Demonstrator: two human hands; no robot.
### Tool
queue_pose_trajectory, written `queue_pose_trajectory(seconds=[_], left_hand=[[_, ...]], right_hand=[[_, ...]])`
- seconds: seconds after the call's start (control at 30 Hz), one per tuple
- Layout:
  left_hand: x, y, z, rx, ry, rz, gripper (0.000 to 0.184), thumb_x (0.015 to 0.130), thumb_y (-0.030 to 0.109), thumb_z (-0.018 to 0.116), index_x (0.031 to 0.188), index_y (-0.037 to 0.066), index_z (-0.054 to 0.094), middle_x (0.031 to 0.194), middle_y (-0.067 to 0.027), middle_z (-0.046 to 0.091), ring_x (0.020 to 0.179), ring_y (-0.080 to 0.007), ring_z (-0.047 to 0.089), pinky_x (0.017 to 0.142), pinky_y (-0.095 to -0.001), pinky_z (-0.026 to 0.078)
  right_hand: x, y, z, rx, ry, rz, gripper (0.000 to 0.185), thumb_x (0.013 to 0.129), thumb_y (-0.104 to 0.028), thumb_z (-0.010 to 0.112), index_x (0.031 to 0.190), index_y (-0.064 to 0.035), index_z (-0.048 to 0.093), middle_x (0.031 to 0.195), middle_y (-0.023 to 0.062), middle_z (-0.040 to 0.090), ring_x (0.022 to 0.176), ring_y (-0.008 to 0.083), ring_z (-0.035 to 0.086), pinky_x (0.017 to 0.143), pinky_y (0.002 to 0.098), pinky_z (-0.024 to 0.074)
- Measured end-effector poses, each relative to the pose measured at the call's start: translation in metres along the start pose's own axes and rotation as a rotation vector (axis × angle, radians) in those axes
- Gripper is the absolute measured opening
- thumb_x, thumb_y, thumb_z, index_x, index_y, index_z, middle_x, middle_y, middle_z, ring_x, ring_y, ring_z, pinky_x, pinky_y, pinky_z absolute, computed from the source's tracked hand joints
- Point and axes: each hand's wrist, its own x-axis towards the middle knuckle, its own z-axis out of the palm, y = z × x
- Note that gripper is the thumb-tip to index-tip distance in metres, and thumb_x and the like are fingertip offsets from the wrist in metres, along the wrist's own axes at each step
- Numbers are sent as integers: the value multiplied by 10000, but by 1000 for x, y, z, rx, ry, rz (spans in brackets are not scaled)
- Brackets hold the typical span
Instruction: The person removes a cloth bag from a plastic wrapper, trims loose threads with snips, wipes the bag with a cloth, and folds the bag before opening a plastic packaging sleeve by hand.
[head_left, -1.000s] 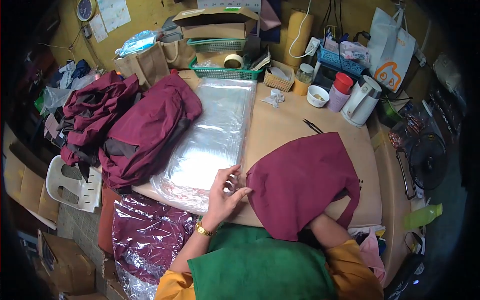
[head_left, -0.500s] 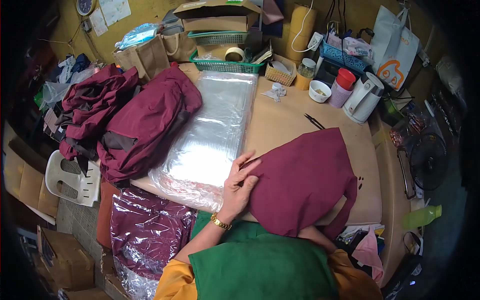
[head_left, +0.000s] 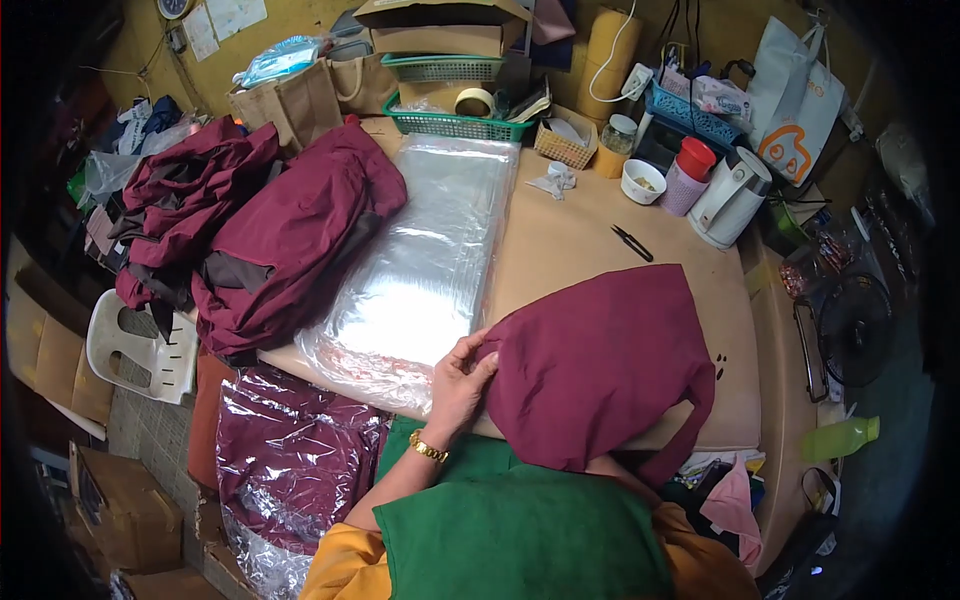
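Observation:
A maroon cloth piece (head_left: 600, 370) is spread in front of me, with a narrow strap-like strip hanging at its right side. My left hand (head_left: 462, 378), with a gold watch at the wrist, pinches the cloth's left edge between thumb and fingers. My right hand is hidden under the cloth; only part of the forearm shows at its lower edge. Black thread snips (head_left: 632, 243) lie on the tan tabletop (head_left: 560, 240) beyond the cloth. Left of the cloth is a stack of clear plastic bags (head_left: 425, 240).
Maroon garments (head_left: 290, 240) are heaped at the left. A plastic-wrapped maroon bundle (head_left: 295, 450) is at the lower left, by a white stool (head_left: 140, 345). A white kettle (head_left: 730, 198), a bowl (head_left: 642, 182) and a green basket (head_left: 460, 124) line the back.
My left hand has closed from spread fingers to a pinch on the cloth's left edge and has moved slightly left and down. The right hand stays hidden beneath the cloth.

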Motion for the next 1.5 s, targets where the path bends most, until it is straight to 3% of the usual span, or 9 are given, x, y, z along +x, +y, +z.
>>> queue_pose_trajectory(seconds=[0.13, 0.23, 0.37, 0.63, 0.83, 0.87, 1.07, 1.27, 1.5], left_hand=[[-3, 4, 6, 248, 97, 223, 421, 949, 122, 634, 1320, -37, 513, 1262, -122, 608, 1142, -162, 581, 1012, -307, 464], [-5, 10, -1, -601, -90, -60, 353, 976, 120, 590, 1291, -31, 541, 1269, -136, 608, 1134, -192, 602, 1020, -324, 470], [-9, -2, -8, -610, -9, -103, 274, 965, 120, 614, 1201, -18, 592, 1128, -102, 663, 991, -157, 638, 912, -279, 509], [-11, 8, -30, 98, 251, 189, 193, 937, 105, 668, 790, 84, 545, 739, 57, 534, 653, -9, 430, 575, -181, 349], [7, 26, -32, 424, 466, 447, 134, 934, 62, 648, 868, 31, 536, 779, 11, 543, 699, -57, 469, 626, -221, 416], [13, 45, -12, 575, 574, 794, 104, 922, 32, 639, 897, 8, 541, 849, -36, 567, 720, -95, 500, 670, -241, 443], [-18, 62, 80, 473, -1232, 272, 293, 902, 133, 650, 1158, 8, 584, 987, -188, 620, 977, -342, 598, 854, -432, 479], [-21, 60, 62, 1496, -275, 450, 453, 887, 243, 644, 1234, -22, 523, 1021, -264, 585, 924, -416, 572, 811, -486, 453], [7, 22, 23, 1666, -331, 352, 362, 846, 153, 543, 1176, 23, 616, 1038, -222, 664, 940, -370, 652, 839, -459, 504]], right_hand=[[3, -1, -3, 4, -3, -9, 471, 902, -252, 562, 1312, -25, 521, 1278, 228, 563, 1207, 337, 531, 1047, 427, 397], [0, -4, -6, 7, -17, -10, 470, 902, -251, 562, 1313, -26, 520, 1276, 228, 563, 1205, 336, 532, 1046, 427, 397], [1, -9, -11, 15, -41, -22, 469, 903, -250, 562, 1313, -26, 519, 1273, 229, 564, 1202, 336, 533, 1046, 426, 397], [85, 31, -54, -137, 564, -30, 467, 904, -248, 561, 1314, -28, 517, 1266, 230, 566, 1197, 335, 536, 1044, 426, 398], [88, 66, -84, -328, 678, 55, 466, 905, -247, 561, 1315, -29, 515, 1262, 231, 567, 1193, 334, 538, 1043, 426, 398], [87, 66, -74, -349, 636, 57, 466, 905, -247, 561, 1315, -29, 515, 1261, 231, 568, 1192, 334, 538, 1043, 426, 398], [138, 84, -31, -554, 490, 87, 465, 906, -245, 561, 1315, -30, 514, 1256, 232, 569, 1188, 334, 540, 1042, 426, 398], [129, 80, -59, -677, 621, 38, 463, 907, -244, 560, 1316, -31, 512, 1251, 233, 570, 1184, 333, 542, 1041, 426, 399], [57, 57, 30, -758, 57, 4, 483, 907, -225, 570, 1341, -36, 476, 1244, 229, 563, 1156, 360, 548, 1004, 462, 413]])
